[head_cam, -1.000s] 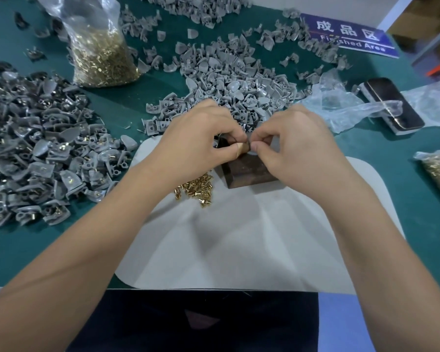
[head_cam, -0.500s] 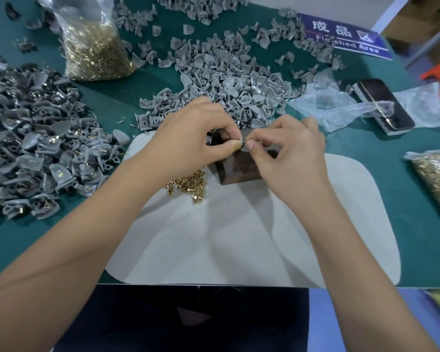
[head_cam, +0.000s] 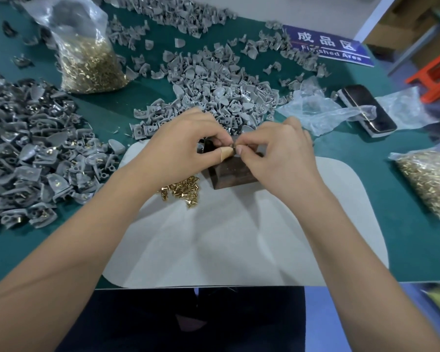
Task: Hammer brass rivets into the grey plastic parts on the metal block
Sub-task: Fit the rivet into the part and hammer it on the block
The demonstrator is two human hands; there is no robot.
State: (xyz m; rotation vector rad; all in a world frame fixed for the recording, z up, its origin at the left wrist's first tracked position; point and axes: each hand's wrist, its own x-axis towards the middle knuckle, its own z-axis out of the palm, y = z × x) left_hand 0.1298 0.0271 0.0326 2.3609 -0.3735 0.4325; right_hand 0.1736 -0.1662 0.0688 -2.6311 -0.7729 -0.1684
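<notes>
Left hand (head_cam: 188, 146) and right hand (head_cam: 277, 153) | grips pinched together on a small piece, part or rivet unclear | directly over block (head_cam: 235, 171), on table | loose rivets (head_cam: 183, 189) nearer left hand

Bare forearms, no sleeves, tan plaster on left hand (head_cam: 188, 146) thumb, dark lap clothing

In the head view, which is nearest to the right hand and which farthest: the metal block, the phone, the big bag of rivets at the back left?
From the right hand:
1. Metal block, directly under the fingers.
2. Phone, to the right and further back.
3. Big bag of rivets, far across at the back left.
</notes>
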